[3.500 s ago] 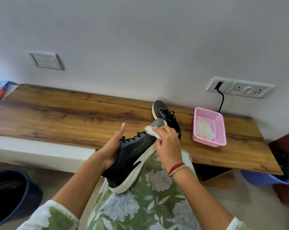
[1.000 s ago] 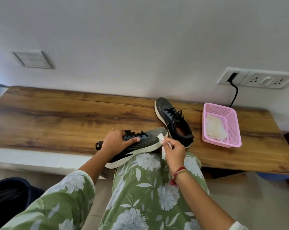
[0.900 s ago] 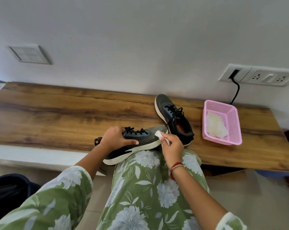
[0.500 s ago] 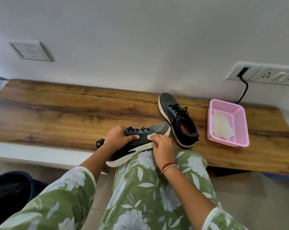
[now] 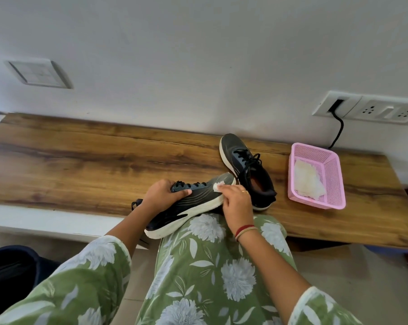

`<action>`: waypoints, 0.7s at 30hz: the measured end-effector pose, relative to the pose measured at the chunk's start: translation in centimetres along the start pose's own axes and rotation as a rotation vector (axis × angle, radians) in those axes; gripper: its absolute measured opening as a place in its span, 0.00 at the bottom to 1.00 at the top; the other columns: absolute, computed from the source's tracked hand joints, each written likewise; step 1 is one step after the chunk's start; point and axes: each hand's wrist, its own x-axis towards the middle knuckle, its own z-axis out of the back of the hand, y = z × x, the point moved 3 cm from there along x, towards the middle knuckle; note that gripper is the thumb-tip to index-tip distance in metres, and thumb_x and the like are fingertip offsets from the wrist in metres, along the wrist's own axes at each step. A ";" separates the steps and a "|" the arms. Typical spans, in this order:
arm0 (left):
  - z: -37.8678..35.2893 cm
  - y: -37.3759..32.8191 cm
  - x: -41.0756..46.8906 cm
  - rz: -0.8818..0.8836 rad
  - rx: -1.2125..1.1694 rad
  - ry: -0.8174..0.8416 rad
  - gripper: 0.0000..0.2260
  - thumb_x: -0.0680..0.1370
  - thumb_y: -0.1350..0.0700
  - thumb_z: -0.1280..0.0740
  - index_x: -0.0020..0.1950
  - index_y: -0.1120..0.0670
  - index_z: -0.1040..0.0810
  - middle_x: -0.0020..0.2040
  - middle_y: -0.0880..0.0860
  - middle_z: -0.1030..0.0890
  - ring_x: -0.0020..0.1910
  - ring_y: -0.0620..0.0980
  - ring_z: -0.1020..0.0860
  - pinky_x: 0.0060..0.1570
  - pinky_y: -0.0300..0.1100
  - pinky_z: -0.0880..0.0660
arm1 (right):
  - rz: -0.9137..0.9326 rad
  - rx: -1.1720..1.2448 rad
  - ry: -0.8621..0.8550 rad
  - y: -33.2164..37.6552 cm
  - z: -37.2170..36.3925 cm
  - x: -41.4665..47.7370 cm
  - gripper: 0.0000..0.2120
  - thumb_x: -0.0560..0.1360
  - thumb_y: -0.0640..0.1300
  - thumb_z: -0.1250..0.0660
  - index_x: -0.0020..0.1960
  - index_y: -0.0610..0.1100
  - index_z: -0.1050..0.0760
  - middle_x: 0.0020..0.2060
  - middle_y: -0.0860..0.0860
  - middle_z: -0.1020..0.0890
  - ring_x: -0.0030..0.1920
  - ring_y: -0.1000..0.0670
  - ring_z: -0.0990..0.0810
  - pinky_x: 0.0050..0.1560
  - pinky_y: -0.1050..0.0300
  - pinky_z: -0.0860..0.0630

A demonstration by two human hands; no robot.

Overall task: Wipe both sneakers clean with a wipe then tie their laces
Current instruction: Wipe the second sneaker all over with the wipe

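I read no text, brand or number in head view. Held sneaker, second sneaker, pink basket, socket plate: nothing legible.

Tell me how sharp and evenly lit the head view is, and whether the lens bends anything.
Head view: soft, even light, no glare; head view edges: the wide-angle lens bows the wooden bench and tilts the wall sockets; head view centre: the held sneaker, wipe, left hand and right hand are sharp, without motion blur.
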 end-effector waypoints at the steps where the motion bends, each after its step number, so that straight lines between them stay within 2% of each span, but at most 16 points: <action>1: -0.1 0.1 0.0 0.002 0.007 -0.006 0.22 0.71 0.38 0.30 0.33 0.56 0.28 0.27 0.51 0.28 0.26 0.49 0.29 0.28 0.41 0.38 | 0.012 -0.046 0.021 0.3 -0.6 -0.3 0.15 0.68 0.29 0.32 0.52 0.41 0.19 0.45 0.47 0.16 0.48 0.44 0.21 0.49 0.47 0.22; 3: -0.2 0.2 0.1 0.003 0.019 -0.014 0.24 0.71 0.37 0.31 0.34 0.59 0.27 0.28 0.53 0.27 0.27 0.50 0.28 0.28 0.42 0.37 | 0.029 -0.124 0.049 0.9 -1.4 -1.2 0.15 0.66 0.30 0.29 0.50 0.42 0.18 0.42 0.48 0.16 0.43 0.44 0.21 0.41 0.49 0.21; 5: -0.4 0.4 0.2 0.003 0.020 -0.017 0.27 0.71 0.36 0.31 0.37 0.62 0.24 0.30 0.55 0.25 0.29 0.54 0.25 0.29 0.43 0.35 | 0.031 -0.155 0.061 1.6 -1.9 -2.2 0.16 0.64 0.31 0.28 0.49 0.43 0.18 0.41 0.50 0.17 0.42 0.46 0.21 0.37 0.53 0.23; 8: -0.5 0.5 0.3 0.002 0.014 -0.020 0.26 0.72 0.36 0.32 0.39 0.62 0.23 0.31 0.57 0.23 0.30 0.55 0.24 0.29 0.43 0.34 | 0.039 -0.115 0.161 2.5 -1.9 -2.6 0.15 0.67 0.30 0.32 0.51 0.43 0.19 0.43 0.49 0.17 0.45 0.45 0.23 0.43 0.51 0.24; 10: -0.4 0.5 0.2 0.010 0.016 -0.025 0.27 0.72 0.36 0.32 0.39 0.62 0.23 0.29 0.55 0.25 0.28 0.52 0.26 0.29 0.42 0.35 | 0.075 -0.003 0.342 3.1 -1.6 -2.4 0.15 0.72 0.32 0.37 0.53 0.45 0.19 0.46 0.49 0.18 0.50 0.47 0.25 0.52 0.53 0.27; 12: -0.4 0.4 0.1 0.008 0.032 -0.031 0.27 0.73 0.36 0.34 0.38 0.62 0.24 0.28 0.53 0.27 0.27 0.51 0.28 0.28 0.41 0.36 | 0.044 0.130 0.507 3.2 -1.1 -1.8 0.15 0.75 0.34 0.39 0.55 0.47 0.20 0.49 0.49 0.19 0.51 0.51 0.26 0.56 0.57 0.29; 13: -0.4 0.4 0.0 0.008 0.041 -0.034 0.26 0.73 0.36 0.34 0.38 0.61 0.25 0.28 0.53 0.28 0.26 0.51 0.28 0.27 0.41 0.37 | 0.001 0.192 0.473 3.2 -0.7 -1.3 0.14 0.76 0.35 0.39 0.55 0.47 0.20 0.49 0.49 0.19 0.51 0.52 0.25 0.56 0.58 0.28; 16: -0.3 0.3 -0.2 -0.007 0.058 -0.042 0.27 0.74 0.36 0.36 0.38 0.61 0.25 0.29 0.55 0.26 0.28 0.53 0.26 0.28 0.43 0.36 | -0.166 0.168 0.091 2.0 0.3 0.6 0.13 0.75 0.35 0.38 0.56 0.46 0.21 0.49 0.49 0.19 0.52 0.51 0.25 0.57 0.52 0.26; 17: -0.4 0.2 -0.2 -0.015 0.064 -0.041 0.27 0.75 0.36 0.37 0.39 0.61 0.24 0.30 0.55 0.25 0.29 0.54 0.25 0.29 0.43 0.36 | -0.173 0.100 0.054 1.8 0.3 0.8 0.13 0.76 0.35 0.38 0.56 0.45 0.21 0.49 0.49 0.19 0.53 0.49 0.25 0.57 0.51 0.27; 21: -0.4 0.0 -0.1 -0.050 0.110 -0.041 0.24 0.76 0.36 0.38 0.41 0.58 0.22 0.33 0.56 0.21 0.32 0.53 0.23 0.31 0.44 0.32 | -0.030 -0.020 0.113 3.1 -1.6 -0.9 0.15 0.73 0.32 0.36 0.56 0.45 0.21 0.47 0.49 0.18 0.51 0.46 0.25 0.53 0.48 0.25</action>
